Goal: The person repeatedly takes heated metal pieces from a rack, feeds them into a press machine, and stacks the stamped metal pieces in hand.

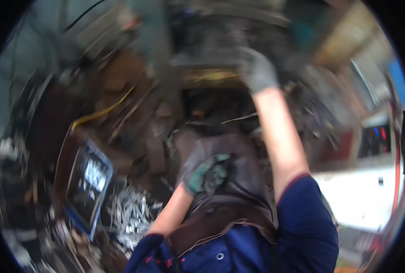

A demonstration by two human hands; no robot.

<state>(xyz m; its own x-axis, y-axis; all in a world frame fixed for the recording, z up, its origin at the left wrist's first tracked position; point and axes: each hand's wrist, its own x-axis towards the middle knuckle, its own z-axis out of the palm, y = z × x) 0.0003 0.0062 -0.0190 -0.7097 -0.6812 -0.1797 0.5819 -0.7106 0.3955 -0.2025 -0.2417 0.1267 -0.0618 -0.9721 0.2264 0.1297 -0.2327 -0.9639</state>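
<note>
My left hand [207, 175], in a green and dark grey work glove, is over my lap against a brown leather apron [239, 159]. Its fingers look bent, but blur hides whether anything is in them. My right arm stretches forward, and my right hand [258, 70], in a light grey glove, is at the right end of a yellowish bar or ledge [214, 76] on a dark machine or bench. Motion smears the right fingers, so their grip cannot be made out.
On the left, a blue-framed panel [90, 182] leans near a heap of silvery metal strips [132, 211]. A bent yellow rod [105, 110] lies beyond it. A grey-green post [157, 59] rises ahead. To the right stands a white cabinet [359, 198].
</note>
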